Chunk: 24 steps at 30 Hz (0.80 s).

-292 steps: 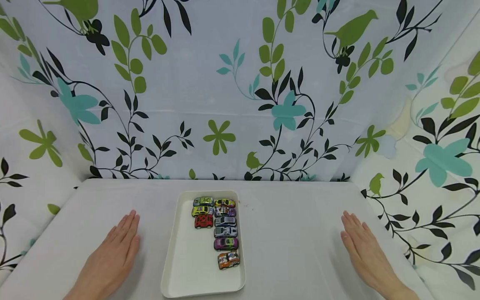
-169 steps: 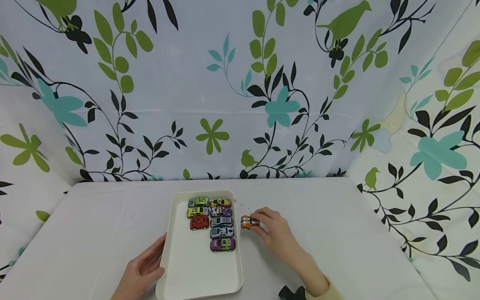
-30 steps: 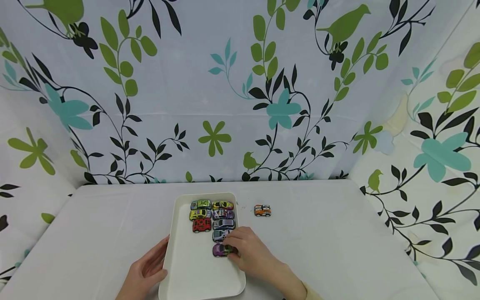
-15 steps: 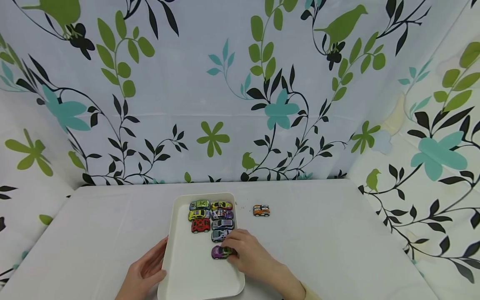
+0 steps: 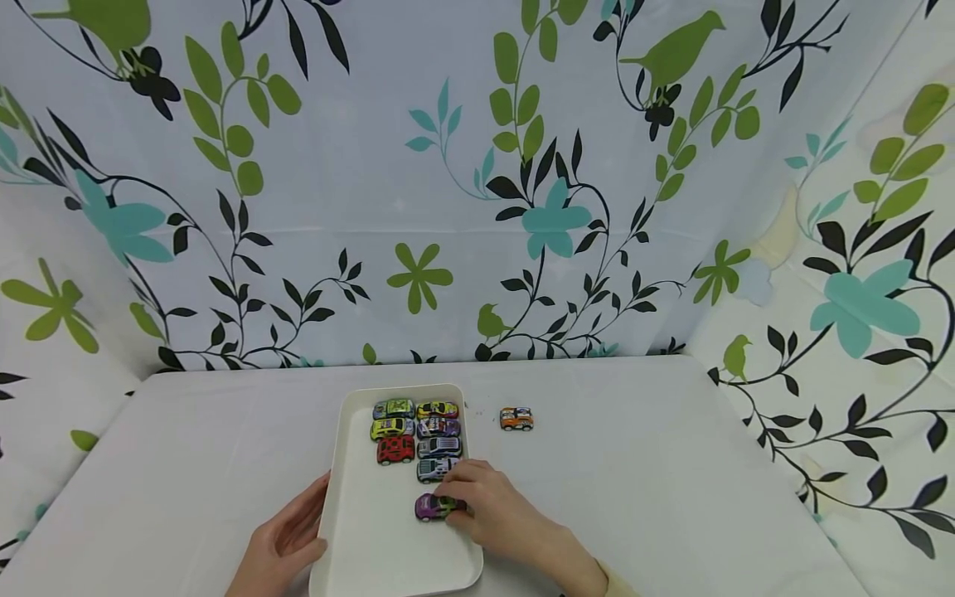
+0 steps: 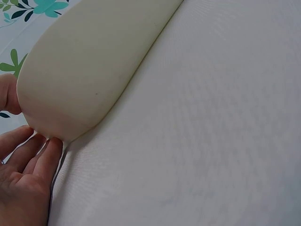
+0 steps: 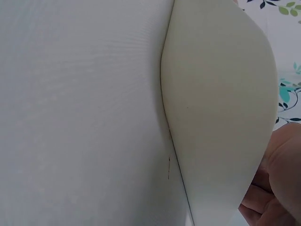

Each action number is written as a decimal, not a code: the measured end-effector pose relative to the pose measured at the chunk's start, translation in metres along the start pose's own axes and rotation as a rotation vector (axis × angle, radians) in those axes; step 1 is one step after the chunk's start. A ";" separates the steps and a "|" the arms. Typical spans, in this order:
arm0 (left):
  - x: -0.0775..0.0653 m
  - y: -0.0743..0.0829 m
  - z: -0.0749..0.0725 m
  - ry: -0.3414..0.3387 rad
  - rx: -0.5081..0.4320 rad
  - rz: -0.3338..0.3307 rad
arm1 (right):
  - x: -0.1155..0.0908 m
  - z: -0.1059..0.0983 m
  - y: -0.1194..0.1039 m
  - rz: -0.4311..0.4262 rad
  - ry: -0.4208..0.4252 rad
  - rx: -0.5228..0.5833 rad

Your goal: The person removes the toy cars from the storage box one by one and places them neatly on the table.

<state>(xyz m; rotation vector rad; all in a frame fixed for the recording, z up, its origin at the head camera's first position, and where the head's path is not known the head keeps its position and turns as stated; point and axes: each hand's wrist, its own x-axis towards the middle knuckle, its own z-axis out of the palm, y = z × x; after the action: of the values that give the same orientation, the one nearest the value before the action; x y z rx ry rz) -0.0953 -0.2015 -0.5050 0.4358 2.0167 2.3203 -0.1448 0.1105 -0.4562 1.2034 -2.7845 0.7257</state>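
In the head view my right hand [image 5: 496, 506] pinches a purple and green toy car [image 5: 433, 507] low over the right half of a white tray [image 5: 388, 564]. It covers the car's right end. In the right wrist view that hand [image 7: 282, 174] shows beyond the tray's outer wall [image 7: 216, 103], which hides the car. My left hand [image 5: 279, 539] holds the tray's left edge. Its fingertips meet the outer tray wall [image 6: 89, 70] in the left wrist view. Just above the purple car is a silver-grey toy car [image 5: 435, 470], partly covered by my right fingers.
Several toy cars line the tray's far end in two columns, including a red one [image 5: 395, 449], a yellow one [image 5: 391, 428] and a blue-grey one [image 5: 438, 446]. An orange toy car [image 5: 516, 419] stands on the white table [image 5: 642, 481], right of the tray. Patterned cloth [image 5: 328, 166] rises behind.
The orange car was taken out of the tray and set on the table at right. Over the last second my right hand has moved the purple car nearer me, widening its gap from the silver-grey one.
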 end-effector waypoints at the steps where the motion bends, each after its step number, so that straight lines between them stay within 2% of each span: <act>1: 0.000 0.000 0.000 0.000 -0.002 0.001 | 0.000 -0.001 0.000 0.005 -0.005 0.000; 5: 0.000 0.000 0.000 0.004 -0.008 -0.001 | 0.000 -0.007 0.000 0.025 -0.001 0.016; 9: 0.001 0.000 0.000 0.011 -0.013 -0.009 | 0.000 -0.015 0.002 0.001 0.076 0.067; 14: 0.001 -0.001 -0.002 -0.011 -0.018 0.030 | -0.001 -0.023 0.005 -0.029 0.167 0.101; 17: 0.001 -0.001 -0.002 -0.020 -0.020 0.045 | -0.001 -0.026 0.007 -0.015 0.175 0.105; 24: 0.001 -0.002 -0.002 -0.015 -0.027 0.030 | -0.002 -0.034 0.009 0.037 0.144 0.116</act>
<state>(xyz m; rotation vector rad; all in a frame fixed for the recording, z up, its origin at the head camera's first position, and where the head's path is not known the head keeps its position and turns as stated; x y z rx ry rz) -0.0972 -0.2026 -0.5068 0.4839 1.9835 2.3504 -0.1546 0.1317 -0.4303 1.0709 -2.6865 0.9494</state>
